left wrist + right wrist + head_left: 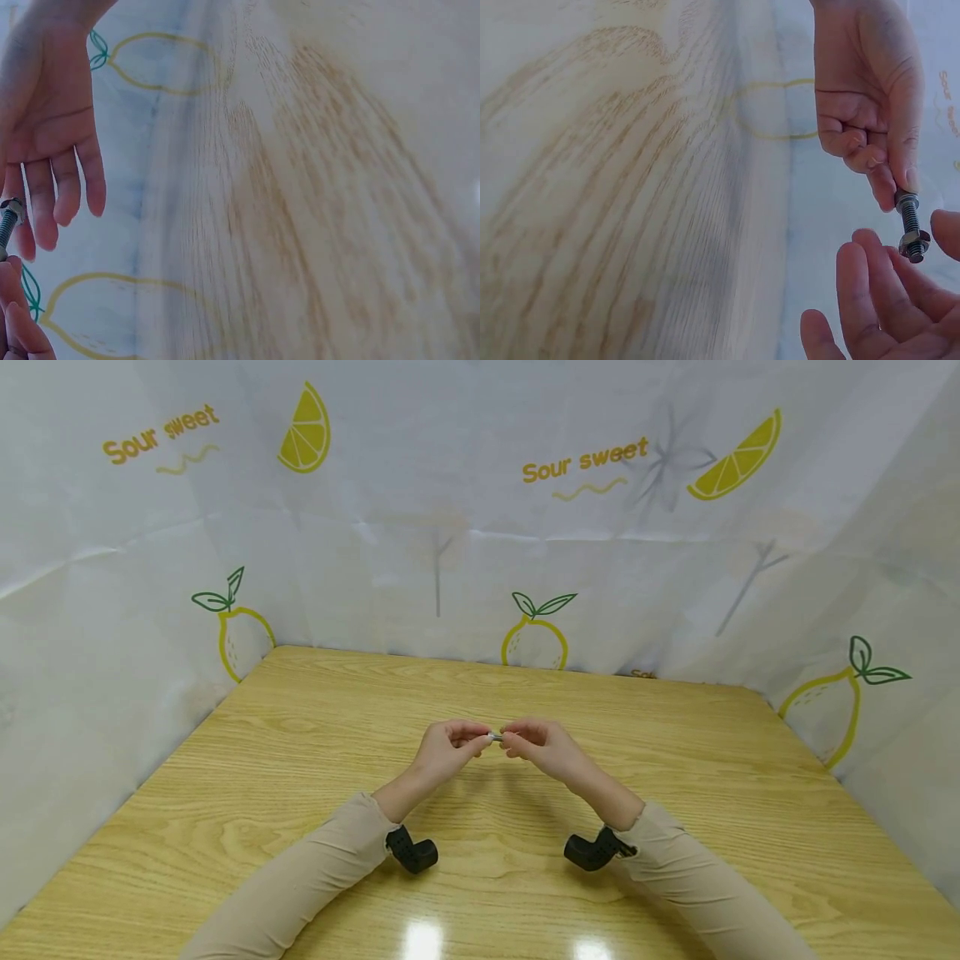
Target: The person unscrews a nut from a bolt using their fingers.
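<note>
In the head view, the left hand (448, 749) and the right hand (546, 748) meet above the worktop (480, 893), with a small metal bolt (497, 737) between their fingertips. The right hand pinches one end of it; how the left fingers stand is hard to tell from here. Behind each hand, a beige sleeve covers the forearm, and a black mount sits at each wrist, on the inner side. Beyond both hands and to either side hangs a white cloth (375, 468) printed with lemons and "Sour sweet" lettering. In the left wrist view, the left hand's fingers are long and nearly straight, slightly spread. A nut (13, 207) on the bolt shows right beside its index finger; whether they touch cannot be told. Part of the right hand shows below, at the bolt's other end. In the right wrist view, the right hand holds the bolt's thicker end between thumb and forefinger, its other fingers bent. The threaded shank points away from that hand toward the left hand, the nut near its tip. The left thumb stands apart from the nut, on the side opposite the extended left fingers.
</note>
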Action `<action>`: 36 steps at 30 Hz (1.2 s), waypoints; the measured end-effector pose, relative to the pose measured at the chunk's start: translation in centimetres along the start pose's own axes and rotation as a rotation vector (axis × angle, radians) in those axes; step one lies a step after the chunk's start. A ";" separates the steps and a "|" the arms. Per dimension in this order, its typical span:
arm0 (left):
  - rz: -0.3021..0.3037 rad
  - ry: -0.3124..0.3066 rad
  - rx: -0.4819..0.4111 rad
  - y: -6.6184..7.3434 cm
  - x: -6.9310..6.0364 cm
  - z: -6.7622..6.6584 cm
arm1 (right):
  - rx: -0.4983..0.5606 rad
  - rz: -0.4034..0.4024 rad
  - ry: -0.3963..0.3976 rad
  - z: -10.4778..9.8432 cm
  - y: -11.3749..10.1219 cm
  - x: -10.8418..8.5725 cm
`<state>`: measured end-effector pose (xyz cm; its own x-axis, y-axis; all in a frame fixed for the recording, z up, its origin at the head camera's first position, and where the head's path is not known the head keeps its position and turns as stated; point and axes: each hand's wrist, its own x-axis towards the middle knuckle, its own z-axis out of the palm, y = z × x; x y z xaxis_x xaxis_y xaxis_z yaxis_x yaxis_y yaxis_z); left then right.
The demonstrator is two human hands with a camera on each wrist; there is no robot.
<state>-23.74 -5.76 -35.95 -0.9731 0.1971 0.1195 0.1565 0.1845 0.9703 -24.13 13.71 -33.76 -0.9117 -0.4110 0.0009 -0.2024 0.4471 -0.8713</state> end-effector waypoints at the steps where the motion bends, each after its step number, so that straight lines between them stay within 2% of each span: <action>1: 0.001 0.001 0.001 0.0 0.0 0.0 | -0.006 0.011 -0.010 0.0 0.0 0.0; 4: 0.005 0.004 0.004 0.0 0.0 0.0 | -0.018 0.024 -0.007 0.0 -0.1 0.0; 11: 0.016 -0.005 0.010 0.0 0.0 0.0 | -0.017 -0.050 0.045 0.1 0.1 0.0; 20: 0.001 -0.005 0.005 0.1 -0.1 0.1 | -0.009 -0.011 -0.001 0.0 0.1 0.0; 23: 0.004 0.001 0.009 0.1 -0.1 0.1 | -0.019 -0.003 0.008 0.0 0.0 0.0; 30: 0.019 0.002 0.016 -0.1 -0.1 0.1 | 0.000 -0.043 0.051 0.1 0.0 -0.1; 36: 0.012 0.003 0.015 -0.1 -0.1 0.1 | -0.015 -0.013 0.026 0.1 0.1 -0.1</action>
<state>-23.67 -5.66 -36.04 -0.9716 0.1968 0.1313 0.1703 0.1966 0.9656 -24.07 13.72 -33.84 -0.9178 -0.3962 0.0251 -0.2195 0.4539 -0.8636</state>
